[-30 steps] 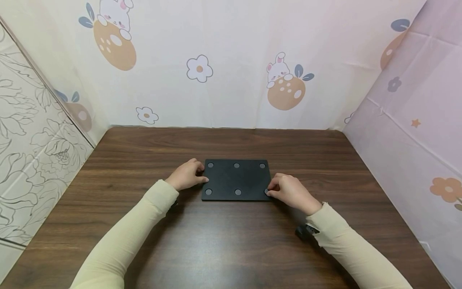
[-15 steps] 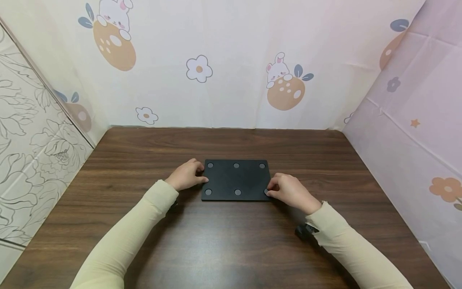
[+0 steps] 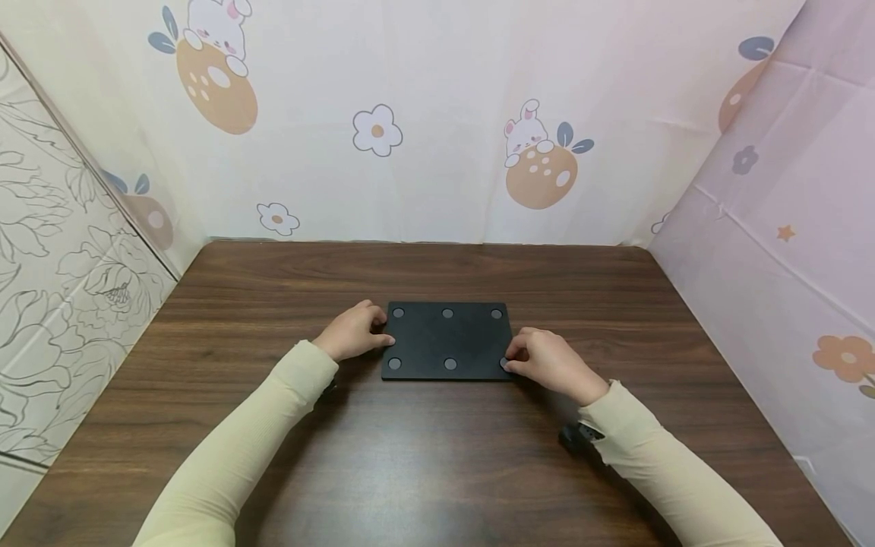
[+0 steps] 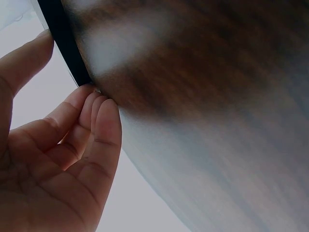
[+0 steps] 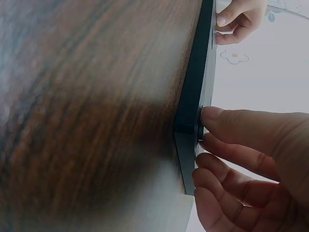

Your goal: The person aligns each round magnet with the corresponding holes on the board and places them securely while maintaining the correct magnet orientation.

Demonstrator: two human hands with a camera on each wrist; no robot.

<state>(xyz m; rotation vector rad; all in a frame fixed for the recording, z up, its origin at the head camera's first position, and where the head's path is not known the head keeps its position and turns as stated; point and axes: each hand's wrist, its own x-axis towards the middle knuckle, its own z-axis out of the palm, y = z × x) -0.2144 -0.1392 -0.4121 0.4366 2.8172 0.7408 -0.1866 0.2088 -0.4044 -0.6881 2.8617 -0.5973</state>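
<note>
A black rectangular board [image 3: 449, 338] lies flat on the table, with several round grey discs set along its far and near edges. My left hand [image 3: 352, 332] grips the board's left edge. Seen from the left wrist, the thumb [image 4: 34, 55] rests on the board's upper face while the bent fingers [image 4: 107, 123] meet its side. At the near right corner my right hand [image 3: 550, 363] pinches a small round disc [image 3: 504, 364] between thumb and index finger. In the right wrist view that disc [image 5: 201, 129] stands slightly proud of the board, its other side hidden by the fingers.
The brown wood-grain table [image 3: 437, 463] reaches back to a patterned cloth [image 3: 437, 175]. A second cloth [image 3: 772, 251] hangs along the right side, and a floral panel [image 3: 75, 266] stands at the left.
</note>
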